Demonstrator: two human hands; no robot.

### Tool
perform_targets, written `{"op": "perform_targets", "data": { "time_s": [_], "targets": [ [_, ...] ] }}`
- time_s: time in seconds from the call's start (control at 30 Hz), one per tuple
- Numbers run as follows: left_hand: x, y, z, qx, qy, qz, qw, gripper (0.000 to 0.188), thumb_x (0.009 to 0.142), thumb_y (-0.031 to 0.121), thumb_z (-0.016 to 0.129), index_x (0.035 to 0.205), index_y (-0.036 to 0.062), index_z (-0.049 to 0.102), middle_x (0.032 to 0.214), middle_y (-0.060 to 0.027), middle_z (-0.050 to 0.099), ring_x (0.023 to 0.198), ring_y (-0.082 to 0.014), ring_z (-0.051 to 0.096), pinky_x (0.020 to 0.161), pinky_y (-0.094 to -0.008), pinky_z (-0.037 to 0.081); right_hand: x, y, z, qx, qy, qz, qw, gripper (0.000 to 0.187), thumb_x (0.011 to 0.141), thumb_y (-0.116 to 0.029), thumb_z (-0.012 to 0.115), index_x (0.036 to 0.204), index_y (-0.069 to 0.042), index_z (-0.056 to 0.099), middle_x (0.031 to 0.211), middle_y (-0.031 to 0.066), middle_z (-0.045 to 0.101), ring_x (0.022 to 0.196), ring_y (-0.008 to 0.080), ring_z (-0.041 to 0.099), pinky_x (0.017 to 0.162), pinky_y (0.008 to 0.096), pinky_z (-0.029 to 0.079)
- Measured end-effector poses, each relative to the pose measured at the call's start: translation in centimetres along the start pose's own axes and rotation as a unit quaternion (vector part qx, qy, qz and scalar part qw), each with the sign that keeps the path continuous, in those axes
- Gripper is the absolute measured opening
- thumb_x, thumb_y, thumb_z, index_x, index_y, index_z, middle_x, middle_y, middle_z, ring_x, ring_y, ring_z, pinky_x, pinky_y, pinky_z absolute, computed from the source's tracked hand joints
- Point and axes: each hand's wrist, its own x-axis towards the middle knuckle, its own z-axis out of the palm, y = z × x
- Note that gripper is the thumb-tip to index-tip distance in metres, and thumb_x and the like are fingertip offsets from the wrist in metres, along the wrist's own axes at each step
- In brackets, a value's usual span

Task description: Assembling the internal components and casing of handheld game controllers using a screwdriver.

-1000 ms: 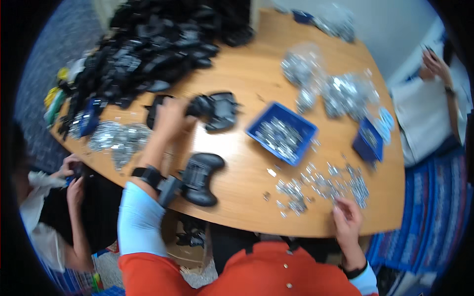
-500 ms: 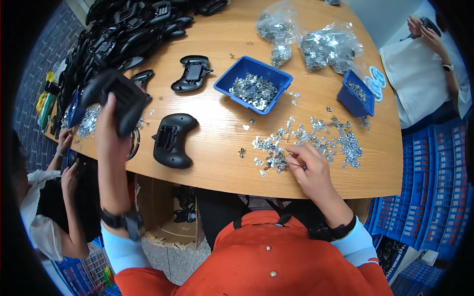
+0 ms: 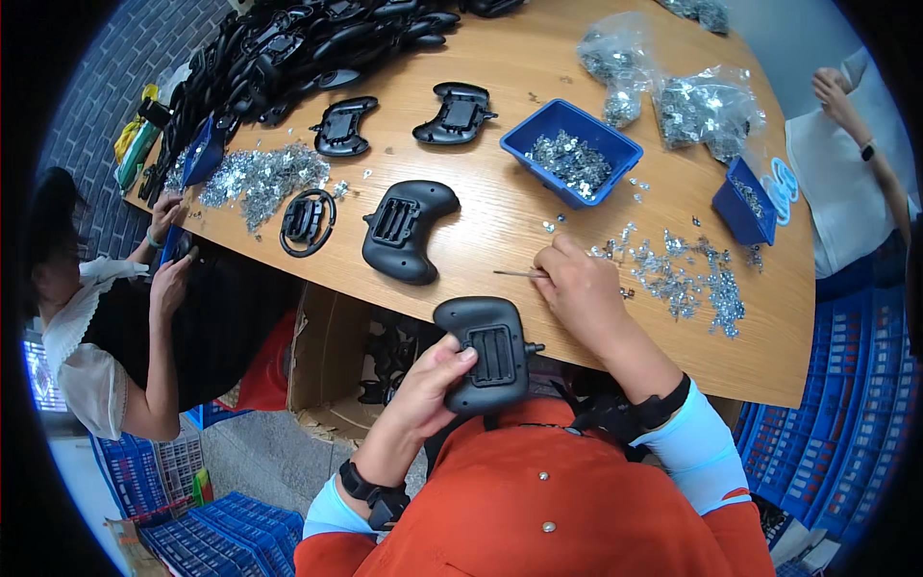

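In my left hand (image 3: 423, 385) is a black game controller shell (image 3: 492, 358), gripped by one side near my body, below the table's edge. Its slotted battery bay faces up, and my thumb lies over the front. My right hand (image 3: 585, 293) is closed on a thin metal tool (image 3: 515, 274) that points left; whether it is tweezers or a pick I cannot make out. Beyond that hand, to its right, small silvery metal pieces (image 3: 673, 274) are scattered on the wood. Another black controller shell (image 3: 411, 234) lies to the left of the tool.
A blue bin (image 3: 524, 144) of metal pieces stands ahead, and a smaller blue bin (image 3: 745, 213) at right. Plastic bags (image 3: 707, 106) lie behind. A heap of black shells (image 3: 279, 58) fills the far left. A co-worker (image 3: 115, 365) sits at left; another person (image 3: 851, 183) is at right.
My left hand has brought a controller shell from the raised left side down to my front. My right hand has drawn away from the loose pieces with the tool. The whole view has shifted.
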Motion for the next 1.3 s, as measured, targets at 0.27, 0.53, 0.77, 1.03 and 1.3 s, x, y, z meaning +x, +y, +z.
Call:
{"op": "perform_targets", "data": {
  "time_s": [0.27, 0.53, 0.77, 1.03, 1.3],
  "targets": [
    [0.4, 0.1, -1.7, 0.018, -0.014, -0.035, 0.999, 0.044, 0.093, 0.013, 0.056, 0.132, -0.0001, 0.041, 0.120, -0.0127, 0.058, 0.108, -0.0189, 0.061, 0.095, -0.0357, 0.050, -3.1, -0.3, -2.0, -0.033, 0.007, -0.145, 0.989, 0.015, 0.076, -0.010, 0.064, 0.090, -0.007, 0.063, 0.083, 0.0041, 0.059, 0.057, 0.0219, 0.059, 0.051, 0.0337, 0.049],
    [0.3, 0.7, -1.1, 0.028, -0.019, -0.031, 0.999, 0.048, 0.090, 0.004, 0.056, 0.134, 0.0000, 0.039, 0.120, -0.0125, 0.059, 0.107, -0.0186, 0.061, 0.094, -0.0353, 0.051, -3.4, -1.0, -2.4, 0.015, 0.033, -0.003, 0.999, 0.013, 0.077, -0.012, 0.069, 0.088, -0.009, 0.063, 0.080, 0.0058, 0.057, 0.061, 0.0223, 0.061, 0.051, 0.0341, 0.049],
    [0.8, 1.5, -0.7, 0.044, -0.026, -0.036, 0.998, 0.053, 0.090, 0.002, 0.056, 0.137, 0.0013, 0.034, 0.122, -0.0143, 0.057, 0.111, -0.0211, 0.059, 0.095, -0.0357, 0.050, -2.4, -1.3, -2.0, 0.025, 0.023, 0.021, 0.999, 0.008, 0.077, -0.012, 0.069, 0.078, -0.011, 0.062, 0.074, 0.0051, 0.054, 0.059, 0.0240, 0.061, 0.050, 0.0363, 0.048],
    [1.3, 2.2, -0.1, 0.046, -0.042, -0.024, 0.998, 0.062, 0.085, 0.002, 0.058, 0.141, -0.0001, 0.030, 0.125, -0.0153, 0.057, 0.112, -0.0210, 0.060, 0.098, -0.0344, 0.048, -1.9, -1.4, -1.5, 0.013, -0.020, 0.005, 1.000, 0.008, 0.079, -0.014, 0.070, 0.080, -0.011, 0.063, 0.075, 0.0056, 0.051, 0.056, 0.0256, 0.059, 0.050, 0.0381, 0.047],
    [1.8, 4.0, 0.5, 0.343, -0.123, -0.049, 0.930, 0.056, 0.084, 0.005, 0.064, 0.136, 0.0021, 0.041, 0.118, -0.0096, 0.060, 0.101, -0.0136, 0.058, 0.088, -0.0276, 0.048, 0.6, -3.5, -4.7, 0.214, -0.060, 0.028, 0.975, 0.033, 0.075, -0.026, 0.075, 0.101, -0.008, 0.065, 0.093, 0.0096, 0.060, 0.073, 0.0287, 0.064, 0.062, 0.0367, 0.051]
  ]
}}
